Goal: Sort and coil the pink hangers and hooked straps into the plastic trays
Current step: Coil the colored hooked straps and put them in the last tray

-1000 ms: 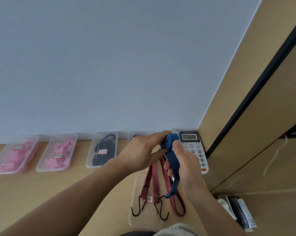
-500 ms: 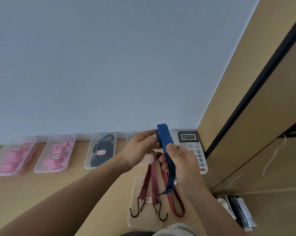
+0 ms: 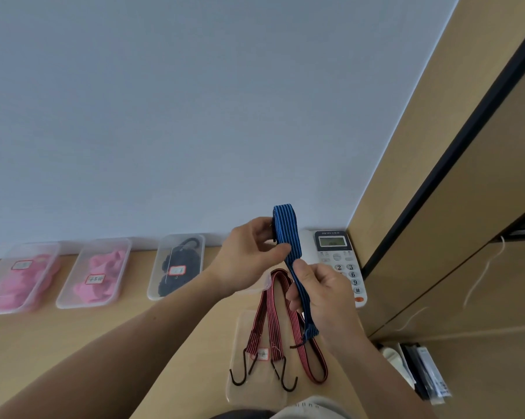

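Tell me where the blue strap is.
In the head view, right of centre: the blue strap is held up between left hand and right hand, above the red straps, left of the phone.

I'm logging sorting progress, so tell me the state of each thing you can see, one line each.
Blue striped elastic strap: held up, folded over at top.
Left hand: pinches the fold.
Right hand: grips the strap lower down.
Red striped hooked straps: uncoiled, lying flat.
Leftmost clear plastic tray: holds pink hangers.
Second clear plastic tray: holds more pink hangers.
Third clear plastic tray: holds bundled black hooked strap.
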`<state>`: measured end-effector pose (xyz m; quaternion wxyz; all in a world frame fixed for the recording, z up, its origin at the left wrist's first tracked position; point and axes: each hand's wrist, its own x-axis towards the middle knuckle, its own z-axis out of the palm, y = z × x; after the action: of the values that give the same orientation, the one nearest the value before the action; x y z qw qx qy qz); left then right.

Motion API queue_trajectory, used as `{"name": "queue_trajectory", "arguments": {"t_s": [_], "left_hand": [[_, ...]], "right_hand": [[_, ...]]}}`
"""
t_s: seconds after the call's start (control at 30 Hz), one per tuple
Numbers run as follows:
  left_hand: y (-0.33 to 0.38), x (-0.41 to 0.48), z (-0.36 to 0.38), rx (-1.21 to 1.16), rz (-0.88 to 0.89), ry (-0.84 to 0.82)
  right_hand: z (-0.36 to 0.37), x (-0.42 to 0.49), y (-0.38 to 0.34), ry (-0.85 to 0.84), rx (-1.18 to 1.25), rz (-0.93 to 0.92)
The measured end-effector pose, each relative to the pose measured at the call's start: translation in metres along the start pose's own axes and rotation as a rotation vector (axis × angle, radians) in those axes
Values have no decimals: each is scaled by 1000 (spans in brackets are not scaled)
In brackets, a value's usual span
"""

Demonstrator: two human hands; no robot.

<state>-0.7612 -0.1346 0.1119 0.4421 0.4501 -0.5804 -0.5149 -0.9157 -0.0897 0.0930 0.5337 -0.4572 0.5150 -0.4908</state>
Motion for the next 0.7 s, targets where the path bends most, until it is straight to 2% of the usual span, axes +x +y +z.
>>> {"name": "queue_trajectory", "arguments": {"t_s": [0.3,0.43,0.53,0.6,0.63,0.7], "left_hand": [[-10,-5,2,654,472,9],[-15,-5,1,835,743,21],[-19,-2,-1,939,855,28],[-21,-3,-2,925,808,40],[-21,-6,-1,849,701,53],[-18,-10,0,576,324,49]], "right_hand": [[-1,-5,-7,-19,77,38],[0,-6,-7,-57,119,30],[1,-6,-6,-71,142,19],[0,-6,-7,-78,153,15],[0,-6,-7,-82,164,10],[-1,-5,-9,-84,177,-11]]}}
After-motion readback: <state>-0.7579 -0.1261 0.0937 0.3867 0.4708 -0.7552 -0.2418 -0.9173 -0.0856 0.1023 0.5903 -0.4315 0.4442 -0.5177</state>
